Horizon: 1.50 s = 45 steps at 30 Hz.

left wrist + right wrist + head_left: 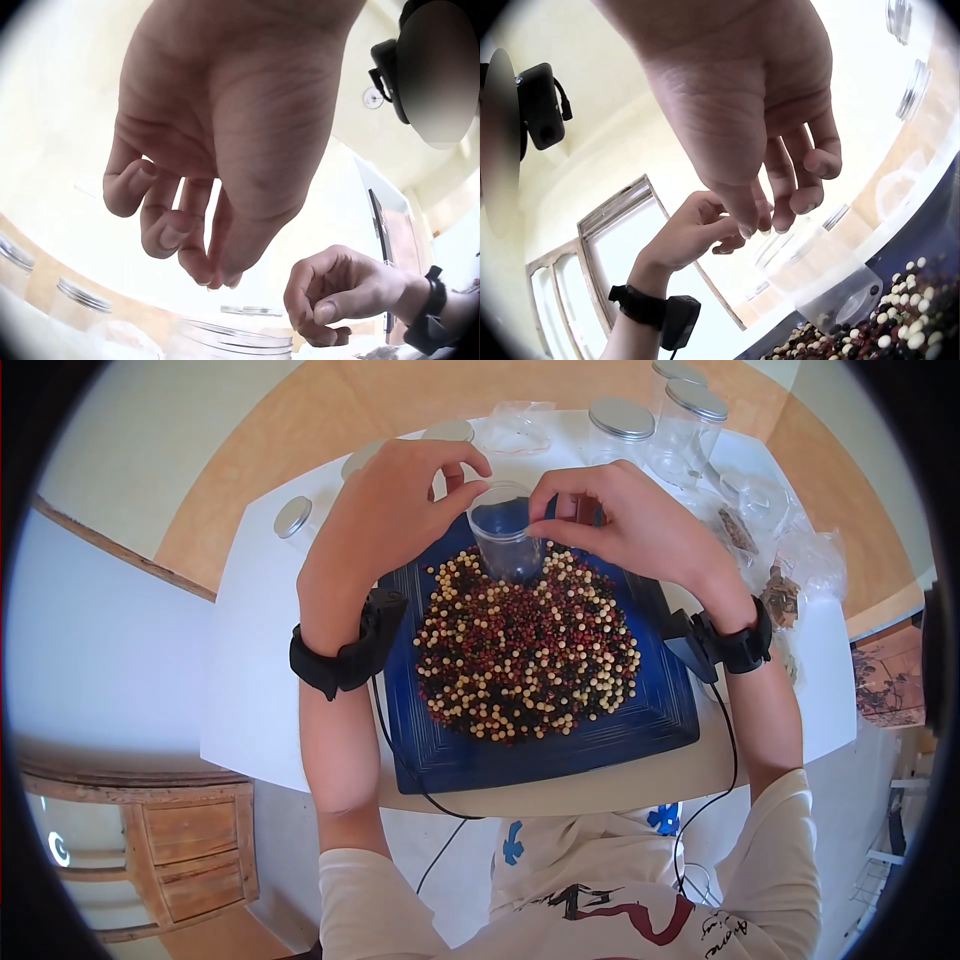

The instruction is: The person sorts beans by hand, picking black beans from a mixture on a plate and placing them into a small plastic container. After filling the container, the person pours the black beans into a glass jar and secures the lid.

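Observation:
A clear jar (510, 552) without a lid stands at the back of the beans (525, 660) on a blue square tray (610, 745). The beans are cream, dark red and black. Just left of the jar's rim, my left hand (385, 510) hangs with loosely bent fingers; the left wrist view shows its fingertips above the jar (229, 341). My right hand (635, 525) is at the rim's right side, fingers loosely bent. In the right wrist view its fingertips are close over the jar (821, 277); contact with the rim cannot be told. Neither hand visibly holds anything.
Lidded clear jars (620, 435) stand along the back of the white table (245, 660), and a small silver-lidded one (293, 517) at the left. Clear plastic bags (815, 560), some with dried contents, lie at the right. Cables hang from both wrist cameras.

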Motion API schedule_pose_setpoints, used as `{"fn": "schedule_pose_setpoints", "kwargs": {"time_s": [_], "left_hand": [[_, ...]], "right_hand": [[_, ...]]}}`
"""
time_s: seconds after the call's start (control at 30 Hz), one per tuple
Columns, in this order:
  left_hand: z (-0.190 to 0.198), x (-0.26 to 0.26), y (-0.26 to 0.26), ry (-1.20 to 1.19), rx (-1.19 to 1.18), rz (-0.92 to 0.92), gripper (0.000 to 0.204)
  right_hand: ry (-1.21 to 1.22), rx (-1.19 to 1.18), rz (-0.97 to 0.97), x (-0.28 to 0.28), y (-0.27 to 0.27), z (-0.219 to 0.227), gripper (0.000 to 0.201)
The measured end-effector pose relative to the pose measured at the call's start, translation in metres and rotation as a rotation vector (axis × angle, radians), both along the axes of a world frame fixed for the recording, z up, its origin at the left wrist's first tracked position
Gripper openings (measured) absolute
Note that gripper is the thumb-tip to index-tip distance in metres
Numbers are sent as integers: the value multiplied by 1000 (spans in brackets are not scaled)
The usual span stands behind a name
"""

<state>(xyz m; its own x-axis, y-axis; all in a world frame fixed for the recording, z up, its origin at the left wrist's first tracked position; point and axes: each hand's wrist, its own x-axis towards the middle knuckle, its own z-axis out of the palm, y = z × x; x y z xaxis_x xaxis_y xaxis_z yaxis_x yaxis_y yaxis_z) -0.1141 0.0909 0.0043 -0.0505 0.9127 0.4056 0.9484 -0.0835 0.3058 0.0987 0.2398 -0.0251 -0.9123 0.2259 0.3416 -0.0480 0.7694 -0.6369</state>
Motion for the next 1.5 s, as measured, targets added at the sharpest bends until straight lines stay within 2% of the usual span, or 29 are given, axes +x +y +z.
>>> {"fn": "schedule_pose_setpoints", "kwargs": {"time_s": [0.1,0.17,0.23,0.27,0.37,0.43,0.47,0.53,0.57,0.67,0.87,1.07,1.4,1.5], "left_hand": [[3,-1,-3,3,-31,18,17],[5,-1,-6,5,-42,34,17],[4,-2,-7,29,-40,184,16],[2,-4,-7,31,-40,181,16],[-5,-11,-10,61,-169,272,16],[-10,-15,-12,51,-469,239,15],[-12,-14,-11,49,-469,240,15],[-18,-11,-5,28,-677,135,15],[-23,-10,-1,-24,-696,132,17],[-37,-13,8,-18,-733,68,21],[-41,-18,11,-41,-781,66,25],[-50,-24,13,-65,-788,10,21],[-47,-22,10,-23,-801,79,19],[-51,-29,9,-37,-778,90,23]], "right_hand": [[-21,54,-14,2,7,0,15],[-266,131,24,6,16,-5,16],[-238,192,25,7,19,-24,15],[-211,253,27,7,20,-31,15],[-287,177,-29,2,16,-36,12],[-299,180,2,-1,18,-43,12],[-309,181,32,-2,18,-45,12],[-329,178,30,-3,18,-46,13],[-349,174,25,-4,17,-45,15],[-353,142,58,-4,21,-47,15],[-352,145,17,-3,21,-46,15],[-372,179,55,-3,21,-45,14],[-398,177,26,2,23,-36,14],[-361,54,76,6,26,-20,11]]}}
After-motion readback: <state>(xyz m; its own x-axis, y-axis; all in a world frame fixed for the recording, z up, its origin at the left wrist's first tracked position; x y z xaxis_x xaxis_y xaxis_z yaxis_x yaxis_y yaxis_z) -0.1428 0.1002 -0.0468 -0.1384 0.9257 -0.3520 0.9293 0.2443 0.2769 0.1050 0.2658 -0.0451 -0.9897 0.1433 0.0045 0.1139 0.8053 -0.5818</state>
